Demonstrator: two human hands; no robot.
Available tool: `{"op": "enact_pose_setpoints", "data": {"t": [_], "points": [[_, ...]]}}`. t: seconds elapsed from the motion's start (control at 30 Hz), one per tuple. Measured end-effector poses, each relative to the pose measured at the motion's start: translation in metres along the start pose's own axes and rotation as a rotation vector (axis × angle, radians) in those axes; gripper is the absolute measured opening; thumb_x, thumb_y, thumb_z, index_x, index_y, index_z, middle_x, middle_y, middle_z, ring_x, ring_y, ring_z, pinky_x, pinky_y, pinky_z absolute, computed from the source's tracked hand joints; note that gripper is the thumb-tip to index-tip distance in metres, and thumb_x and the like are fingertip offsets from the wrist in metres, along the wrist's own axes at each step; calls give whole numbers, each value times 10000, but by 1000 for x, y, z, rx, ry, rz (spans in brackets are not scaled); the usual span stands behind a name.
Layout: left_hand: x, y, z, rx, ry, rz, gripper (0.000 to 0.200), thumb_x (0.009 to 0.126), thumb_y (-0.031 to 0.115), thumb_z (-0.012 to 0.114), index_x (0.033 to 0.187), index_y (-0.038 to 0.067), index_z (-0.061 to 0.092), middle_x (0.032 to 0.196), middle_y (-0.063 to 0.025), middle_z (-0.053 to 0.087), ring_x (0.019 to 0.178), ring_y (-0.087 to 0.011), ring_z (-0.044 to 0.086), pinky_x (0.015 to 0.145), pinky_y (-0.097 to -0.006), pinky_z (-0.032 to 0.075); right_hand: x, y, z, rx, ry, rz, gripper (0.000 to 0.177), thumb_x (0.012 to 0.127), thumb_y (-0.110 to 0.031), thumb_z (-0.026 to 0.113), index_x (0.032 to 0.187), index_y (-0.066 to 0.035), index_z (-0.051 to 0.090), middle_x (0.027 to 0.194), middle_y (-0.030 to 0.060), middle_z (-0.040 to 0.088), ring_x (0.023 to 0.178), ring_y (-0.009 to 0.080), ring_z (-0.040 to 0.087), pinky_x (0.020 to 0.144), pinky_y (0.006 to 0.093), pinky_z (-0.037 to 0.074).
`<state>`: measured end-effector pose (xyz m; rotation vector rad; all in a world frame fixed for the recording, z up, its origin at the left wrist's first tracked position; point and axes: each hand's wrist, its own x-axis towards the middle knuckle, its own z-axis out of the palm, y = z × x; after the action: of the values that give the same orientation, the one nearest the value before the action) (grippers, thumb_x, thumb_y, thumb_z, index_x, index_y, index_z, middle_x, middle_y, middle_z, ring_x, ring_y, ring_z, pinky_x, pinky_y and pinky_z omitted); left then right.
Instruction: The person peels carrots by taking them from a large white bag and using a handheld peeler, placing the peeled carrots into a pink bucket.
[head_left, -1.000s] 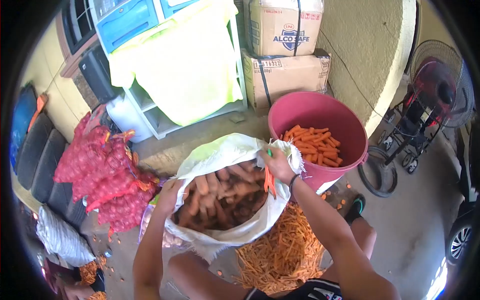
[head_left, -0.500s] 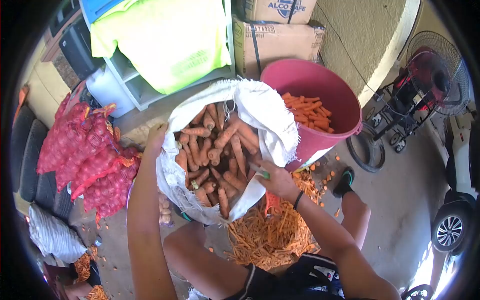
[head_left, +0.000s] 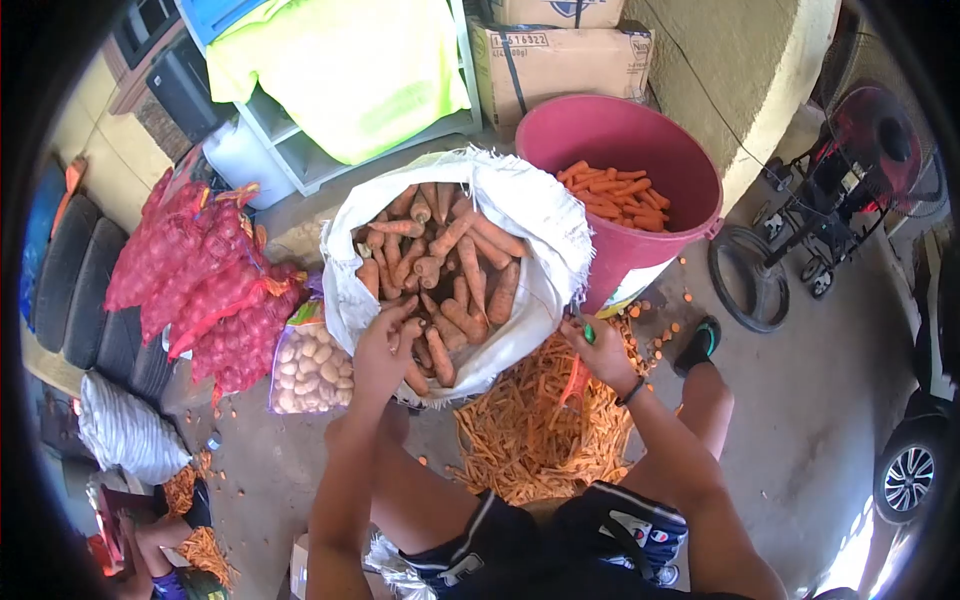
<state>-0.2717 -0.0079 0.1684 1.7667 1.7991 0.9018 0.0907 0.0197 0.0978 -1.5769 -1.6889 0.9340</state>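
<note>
A white woven sack (head_left: 545, 215) stands open in front of me, full of unpeeled carrots (head_left: 470, 265). At its near left rim, my left hand (head_left: 385, 350) has its fingers curled by the carrots; whether it grips one is hard to make out. To the right of the sack, my right hand (head_left: 600, 350) is closed around a small tool with a green handle (head_left: 589, 333). Below that hand lies a large heap of orange peelings (head_left: 530, 440). Peeled carrots (head_left: 620, 197) lie inside the red bucket (head_left: 690, 155) behind the sack.
Red net sacks of onions (head_left: 200, 280) and a bag of potatoes (head_left: 312, 370) are at the left. Cardboard boxes (head_left: 570, 70) and a shelf (head_left: 290, 150) stand behind. A fan (head_left: 880, 135) and wheel (head_left: 750, 280) are at the right. Another person's leg (head_left: 160, 545) shows at lower left.
My left hand has moved from the sack's upper left rim down to the carrots at its near side. My right hand has left the sack's right rim and moved right with the green-handled tool.
</note>
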Motion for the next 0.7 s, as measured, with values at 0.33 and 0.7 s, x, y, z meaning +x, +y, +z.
{"op": "enact_pose_setpoints", "data": {"t": [0.33,0.7], "points": [[-33,-75,65,361,267,-116,576,839,207,712,1275,8,392,1153,-318,542,1048,-516,575,875,-532,499,-121,117,-21,-154,-352,235,506,880,-503,689,1011,-19,617,907,222,657,863,338,653,752,432,487],[-41,-59,52,-281,263,-34,682,846,101,765,1421,-12,415,1165,-149,655,1036,-244,648,892,-360,518,-120,114,2,-232,-391,28,424,903,-333,694,1220,-62,618,1034,208,685,978,371,660,841,437,515]]}}
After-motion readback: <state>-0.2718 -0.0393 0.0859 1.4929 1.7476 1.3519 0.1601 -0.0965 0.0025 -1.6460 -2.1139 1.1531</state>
